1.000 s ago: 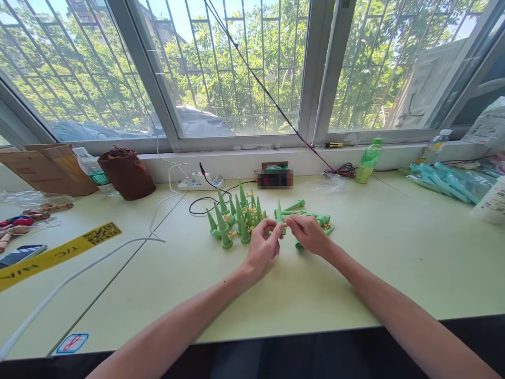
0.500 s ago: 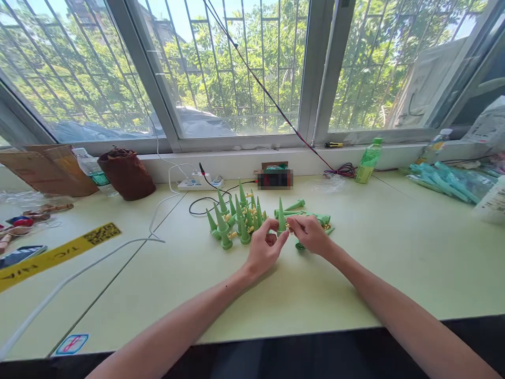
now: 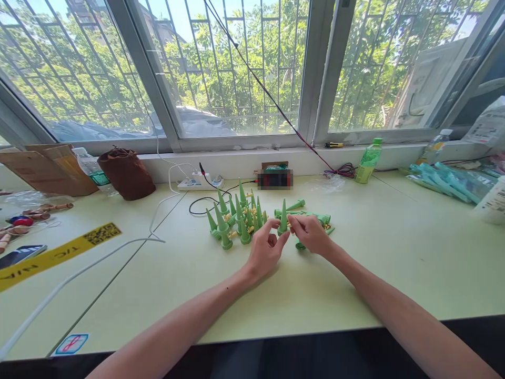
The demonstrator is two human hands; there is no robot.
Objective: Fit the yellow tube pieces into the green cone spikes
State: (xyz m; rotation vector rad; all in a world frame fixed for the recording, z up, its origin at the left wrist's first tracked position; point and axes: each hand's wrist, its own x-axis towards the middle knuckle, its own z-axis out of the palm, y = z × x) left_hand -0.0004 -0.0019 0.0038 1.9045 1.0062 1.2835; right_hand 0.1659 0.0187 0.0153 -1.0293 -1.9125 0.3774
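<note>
At the far left a white cable (image 3: 98,256) lies loose on the table (image 3: 315,284), well clear of the work. Nearer the middle stand the upright cones (image 3: 232,221), packed close, with small yellow bits among them. The left hand (image 3: 265,250) is just beside them, thumb and forefinger pinching one green cone (image 3: 283,216) by its lower end, tip up, held just above the table. The right hand (image 3: 311,235) meets it from the other side, fingertips nipped together at the cone's foot. Whether a small piece sits between them is too small to tell. The grip looks slight, so a twist or push from the right could turn the cone out of the left pinch. If it drops, or the left wrist swings outward, the standing cones would likely topple like skittles. A small part let go here could vanish among the lying cones (image 3: 321,217) just behind the right hand.
</note>
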